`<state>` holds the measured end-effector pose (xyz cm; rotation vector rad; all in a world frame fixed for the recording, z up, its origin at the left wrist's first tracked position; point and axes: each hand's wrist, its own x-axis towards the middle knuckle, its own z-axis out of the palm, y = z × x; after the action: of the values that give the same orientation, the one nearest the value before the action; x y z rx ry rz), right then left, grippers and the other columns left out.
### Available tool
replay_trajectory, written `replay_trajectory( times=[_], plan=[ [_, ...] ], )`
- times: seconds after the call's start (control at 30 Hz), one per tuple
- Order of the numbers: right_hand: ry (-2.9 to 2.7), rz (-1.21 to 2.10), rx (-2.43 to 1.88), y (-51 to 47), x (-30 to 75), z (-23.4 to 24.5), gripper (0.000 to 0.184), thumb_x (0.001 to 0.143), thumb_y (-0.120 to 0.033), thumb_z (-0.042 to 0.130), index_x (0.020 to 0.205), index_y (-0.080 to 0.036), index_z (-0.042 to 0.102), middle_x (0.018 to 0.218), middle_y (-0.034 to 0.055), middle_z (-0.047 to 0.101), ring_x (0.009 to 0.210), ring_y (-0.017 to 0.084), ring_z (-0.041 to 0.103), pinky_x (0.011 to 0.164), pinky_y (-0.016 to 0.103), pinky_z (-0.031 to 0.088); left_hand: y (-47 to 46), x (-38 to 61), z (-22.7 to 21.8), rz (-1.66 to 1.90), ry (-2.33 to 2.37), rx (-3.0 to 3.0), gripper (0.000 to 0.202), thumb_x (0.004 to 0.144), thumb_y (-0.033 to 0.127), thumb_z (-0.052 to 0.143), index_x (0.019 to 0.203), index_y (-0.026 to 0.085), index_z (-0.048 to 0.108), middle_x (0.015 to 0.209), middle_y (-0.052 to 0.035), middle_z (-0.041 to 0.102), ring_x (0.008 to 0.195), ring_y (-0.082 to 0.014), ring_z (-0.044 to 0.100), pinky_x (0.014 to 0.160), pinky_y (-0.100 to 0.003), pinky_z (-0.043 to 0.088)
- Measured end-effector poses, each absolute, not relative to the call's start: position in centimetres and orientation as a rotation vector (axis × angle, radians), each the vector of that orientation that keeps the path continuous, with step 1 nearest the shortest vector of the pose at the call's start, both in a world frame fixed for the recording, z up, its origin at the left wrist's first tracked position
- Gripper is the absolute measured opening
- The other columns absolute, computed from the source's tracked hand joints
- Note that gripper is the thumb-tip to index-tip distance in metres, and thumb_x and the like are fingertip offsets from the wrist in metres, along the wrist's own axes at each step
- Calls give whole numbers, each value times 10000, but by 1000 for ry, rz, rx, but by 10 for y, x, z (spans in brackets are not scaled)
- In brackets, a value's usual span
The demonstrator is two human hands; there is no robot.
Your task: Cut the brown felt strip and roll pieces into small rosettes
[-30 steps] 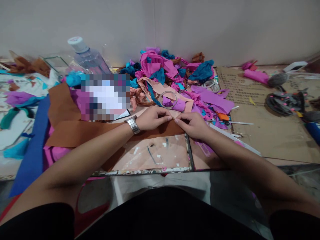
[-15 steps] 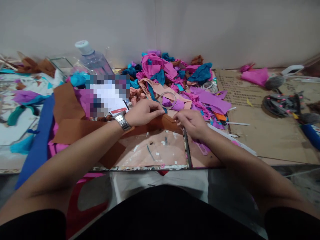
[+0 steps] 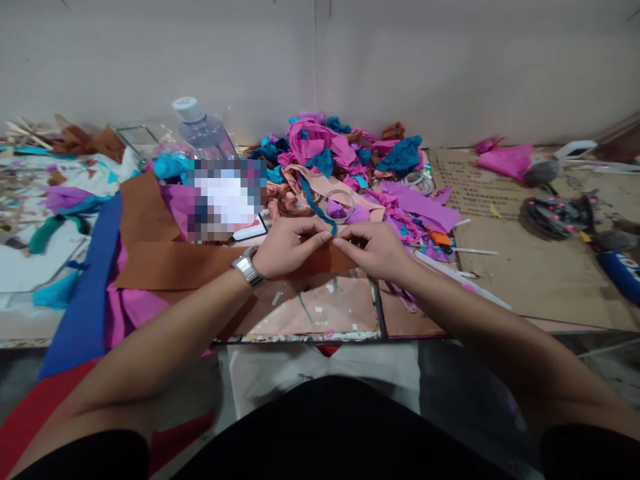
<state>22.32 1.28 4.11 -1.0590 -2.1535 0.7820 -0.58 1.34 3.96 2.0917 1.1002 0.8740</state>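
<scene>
My left hand (image 3: 293,247), with a metal watch at its wrist, is closed in a pinch at the upper edge of a brown crepe paper strip (image 3: 165,265). Fingertip to fingertip with it, my right hand (image 3: 377,248) pinches the same edge. The strip runs from the left, under my left wrist, to below my right fingers. A twisted teal paper strip (image 3: 313,201) comes down to the fingertips from behind; whether it is pinched too, I cannot tell. Just beyond the hands lies a clear ring, a tape roll by its look (image 3: 339,205).
Crumpled pink and teal paper scraps (image 3: 320,143) are heaped at the back. A phone (image 3: 250,229), partly blurred out, and a clear bottle (image 3: 207,133) stand left of them. Blue paper (image 3: 83,287) hangs over the front edge. Cardboard (image 3: 480,260) covers the right side.
My hands have come together; the right has moved left until the fingertips nearly meet. The brown strip's edge is now pinched between them. The view has shifted slightly.
</scene>
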Motion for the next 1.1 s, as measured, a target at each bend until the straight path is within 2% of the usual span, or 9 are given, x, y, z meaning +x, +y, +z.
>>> replay_trajectory(
  times=[0.17,0.3,0.53,0.77,0.83,1.0,1.1],
  plan=[
    [-2126,641,-979,20,223,22,205,959,-326,639,876,-175,749,771,23,718,651,131,587,634,263,413,18,-17,33,887,1099,1980,380,988,489,600,876,150,732,837,-41,751,795,-164,669,849,-309,503],
    [-2074,655,-968,21,229,13,194,968,-320,638,879,-177,735,770,17,709,644,127,586,613,258,417,21,-23,27,872,1109,1940,387,994,488,592,877,144,725,833,-37,744,777,-155,656,839,-295,502],
    [-2101,672,-927,18,234,8,154,974,-288,646,914,-181,739,774,7,687,644,111,579,615,252,419,19,-21,21,830,1088,1945,316,955,455,666,995,158,766,934,-56,781,824,-165,699,774,-261,526],
    [-2120,702,-897,17,235,7,153,979,-286,640,933,-179,739,799,13,693,684,115,598,641,252,432,13,-15,18,785,1104,1936,310,958,433,658,916,147,771,823,-52,771,683,-132,671,629,-223,516],
    [-2126,695,-895,16,234,6,135,963,-277,659,923,-178,741,793,13,701,688,117,603,638,249,433,11,-14,19,793,1094,1944,307,960,430,651,924,149,770,836,-56,777,694,-138,681,638,-228,524],
    [-2166,699,-871,13,231,5,128,955,-268,662,899,-184,740,768,6,726,683,122,612,649,255,440,9,-13,19,782,953,2058,259,935,385,691,1073,184,781,997,-64,803,891,-183,727,826,-282,557],
    [-2167,712,-844,10,229,5,123,960,-273,663,921,-190,745,809,8,743,704,120,629,672,255,456,7,-11,17,798,993,2072,237,952,384,674,978,185,800,890,-48,793,817,-165,705,764,-267,529]
  ],
)
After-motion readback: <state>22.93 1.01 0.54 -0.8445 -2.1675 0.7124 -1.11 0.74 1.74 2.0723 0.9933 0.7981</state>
